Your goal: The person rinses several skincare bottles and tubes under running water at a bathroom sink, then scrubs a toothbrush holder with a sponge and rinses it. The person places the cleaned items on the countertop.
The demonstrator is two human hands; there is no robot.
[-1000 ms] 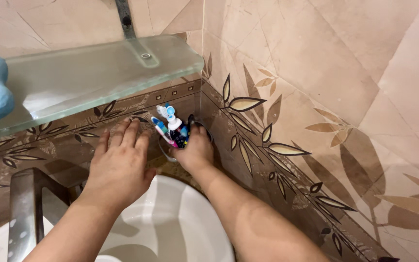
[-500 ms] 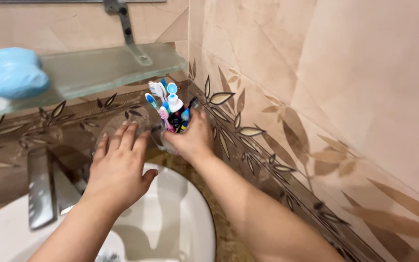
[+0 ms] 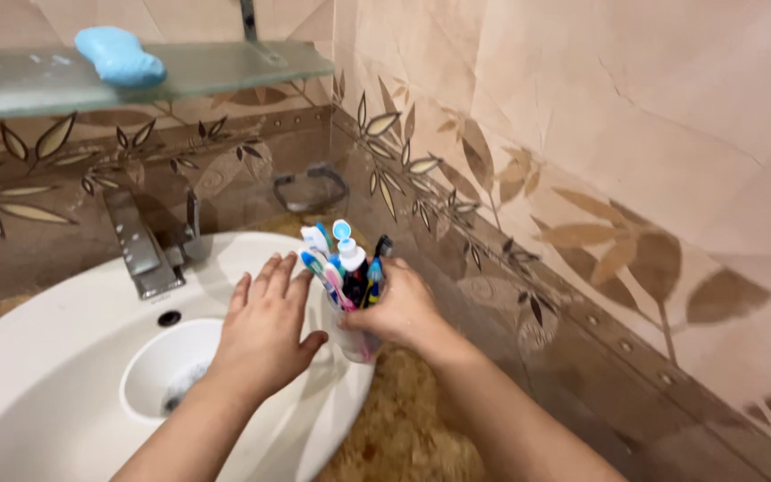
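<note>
My right hand (image 3: 401,311) grips a clear glass cup (image 3: 350,336) that holds several toothbrushes (image 3: 321,261) and a small tube with a blue cap (image 3: 349,253). The cup hangs over the right rim of the white sink (image 3: 64,348). My left hand (image 3: 266,324) is open with fingers spread, just left of the cup and close to the toothbrushes. An empty metal ring holder (image 3: 310,186) sits on the tiled wall in the corner, above and behind the cup.
A metal tap (image 3: 142,243) stands at the back of the sink. A glass shelf (image 3: 216,64) above carries a blue soap-like bar (image 3: 118,54). Leaf-patterned tiles (image 3: 510,223) cover the wall on the right. A speckled countertop (image 3: 403,428) lies beside the sink.
My right hand has lifted the cup of toothbrushes out of the wall ring and brought it down toward the sink. My left hand followed beside it. The view tilted down.
</note>
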